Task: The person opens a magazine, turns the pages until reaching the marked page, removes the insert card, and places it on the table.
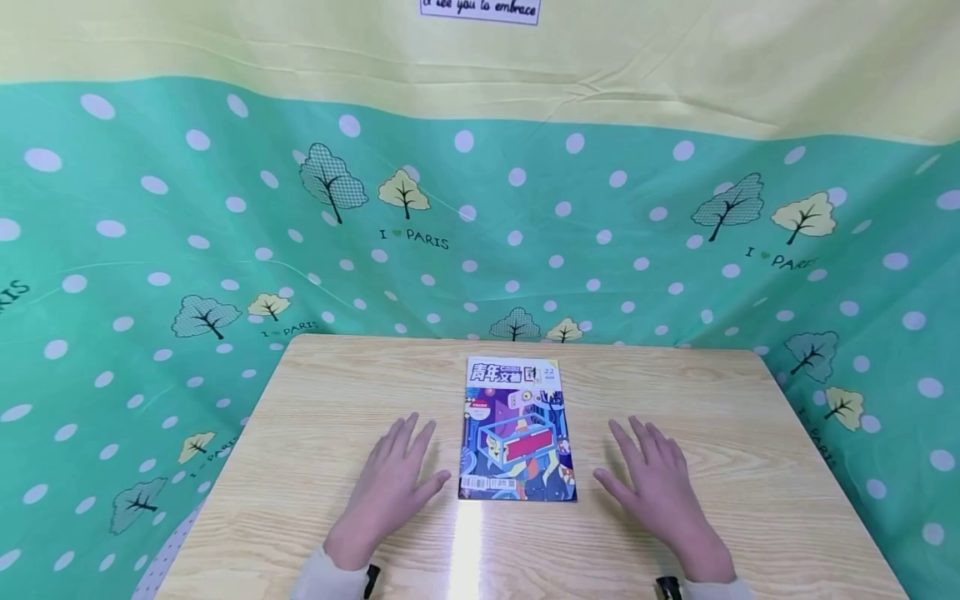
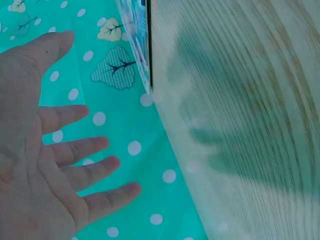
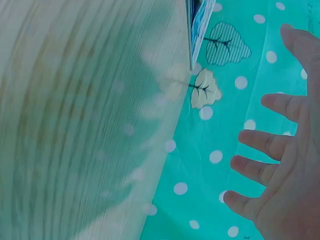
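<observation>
A magazine (image 1: pixel 517 429) with a colourful purple and blue cover lies face up on the wooden table (image 1: pixel 360 375), its title at the far end. To its left is my left hand (image 1: pixel 390 483), fingers spread and apart from the cover. My right hand (image 1: pixel 656 487) is on the other side, likewise spread and holding nothing. The left wrist view shows the left palm (image 2: pixel 30 165) with an edge of the magazine (image 2: pixel 139 40) beyond it. In the right wrist view, the right palm (image 3: pixel 295 185) faces a thin corner of the magazine (image 3: pixel 199 30).
Behind and beside the table hangs a green cloth (image 1: pixel 420 283) with white dots and printed trees, cream along its top. A bright strip of reflected light (image 1: pixel 467 550) runs along the tabletop in front of the magazine. Dark straps (image 1: pixel 371 581) show at both wrists.
</observation>
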`<state>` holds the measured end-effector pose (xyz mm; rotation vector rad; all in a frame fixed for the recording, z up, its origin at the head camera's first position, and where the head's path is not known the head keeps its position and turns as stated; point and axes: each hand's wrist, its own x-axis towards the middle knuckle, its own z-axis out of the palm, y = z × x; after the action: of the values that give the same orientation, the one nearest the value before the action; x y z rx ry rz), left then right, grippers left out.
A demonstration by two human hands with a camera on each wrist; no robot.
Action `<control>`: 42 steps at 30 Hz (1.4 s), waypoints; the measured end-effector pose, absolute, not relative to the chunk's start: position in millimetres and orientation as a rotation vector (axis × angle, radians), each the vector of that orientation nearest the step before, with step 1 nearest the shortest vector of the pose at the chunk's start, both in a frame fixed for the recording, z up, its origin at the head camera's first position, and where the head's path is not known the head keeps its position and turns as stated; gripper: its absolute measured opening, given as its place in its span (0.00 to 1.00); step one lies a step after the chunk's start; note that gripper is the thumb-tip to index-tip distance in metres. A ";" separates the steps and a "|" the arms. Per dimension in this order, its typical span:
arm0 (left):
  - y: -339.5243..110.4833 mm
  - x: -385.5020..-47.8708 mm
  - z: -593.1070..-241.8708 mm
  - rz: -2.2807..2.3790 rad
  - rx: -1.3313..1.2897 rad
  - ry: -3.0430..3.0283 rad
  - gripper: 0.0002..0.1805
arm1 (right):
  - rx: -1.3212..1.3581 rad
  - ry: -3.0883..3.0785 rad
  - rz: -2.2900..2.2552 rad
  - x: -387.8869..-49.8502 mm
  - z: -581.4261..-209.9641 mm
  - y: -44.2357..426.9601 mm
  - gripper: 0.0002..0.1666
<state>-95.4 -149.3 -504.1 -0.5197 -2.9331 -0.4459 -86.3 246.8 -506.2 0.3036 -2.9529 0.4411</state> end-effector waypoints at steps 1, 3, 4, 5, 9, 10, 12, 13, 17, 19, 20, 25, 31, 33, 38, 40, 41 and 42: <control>-147.6 -95.8 -504.2 -0.455 -0.534 -2.924 0.44 | 0.312 -2.952 0.444 -86.6 -506.0 244.6 0.47; -144.0 -96.7 -504.4 -0.473 -0.566 -2.901 0.44 | 0.334 -2.947 0.444 -87.3 -505.9 240.7 0.47; -142.0 -97.1 -504.5 -0.478 -0.582 -2.892 0.43 | 0.349 -2.942 0.442 -87.8 -506.1 238.9 0.46; -140.1 -97.4 -504.6 -0.488 -0.597 -2.883 0.43 | 0.367 -2.935 0.440 -88.3 -506.2 237.3 0.46; -132.3 -98.1 -505.4 -0.500 -0.643 -2.872 0.41 | 0.434 -2.920 0.423 -90.0 -507.0 231.5 0.46; -130.4 -98.1 -505.5 -0.503 -0.653 -2.874 0.41 | 0.447 -2.919 0.417 -90.3 -507.1 230.0 0.46; -126.6 -98.3 -506.0 -0.497 -0.670 -2.881 0.40 | 0.467 -2.918 0.409 -90.7 -506.9 227.2 0.45; -124.6 -98.2 -505.9 -0.497 -0.680 -2.886 0.40 | 0.477 -2.917 0.404 -90.9 -506.8 225.9 0.45; -116.7 -98.3 -505.9 -0.525 -0.716 -2.905 0.40 | 0.509 -2.912 0.397 -90.9 -506.8 221.2 0.44; -113.1 -98.2 -506.1 -0.532 -0.732 -2.918 0.39 | 0.527 -2.917 0.388 -91.1 -507.2 218.6 0.44; -111.4 -98.5 -506.7 -0.532 -0.742 -2.921 0.39 | 0.536 -2.923 0.381 -91.3 -507.4 217.3 0.44; -103.8 -98.8 -509.4 -0.528 -0.799 -2.940 0.39 | 0.585 -2.953 0.361 -92.4 -508.7 210.5 0.45; -97.5 -100.2 -513.0 -0.534 -0.872 -2.937 0.39 | 0.617 -2.996 0.402 -93.9 -509.4 200.9 0.46; -95.5 -100.9 -514.7 -0.538 -0.897 -2.933 0.39 | 0.620 -3.030 0.412 -93.9 -509.7 197.6 0.47; -89.7 -103.8 -520.2 -0.508 -0.966 -2.929 0.36 | 0.698 -3.088 0.391 -94.4 -512.2 193.1 0.44; -87.5 -104.5 -522.0 -0.489 -0.977 -2.951 0.34 | 0.750 -3.091 0.374 -94.7 -513.4 192.1 0.43; -86.6 -104.8 -522.8 -0.484 -0.978 -2.967 0.34 | 0.772 -3.091 0.370 -94.8 -514.0 191.6 0.42; -85.6 -104.9 -523.6 -0.488 -0.978 -2.985 0.34 | 0.789 -3.095 0.360 -94.9 -515.1 191.3 0.41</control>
<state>-104.9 -85.6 -523.6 -0.9778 -2.9847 -0.4884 -94.9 191.3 -515.1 0.7889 -3.0953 0.3598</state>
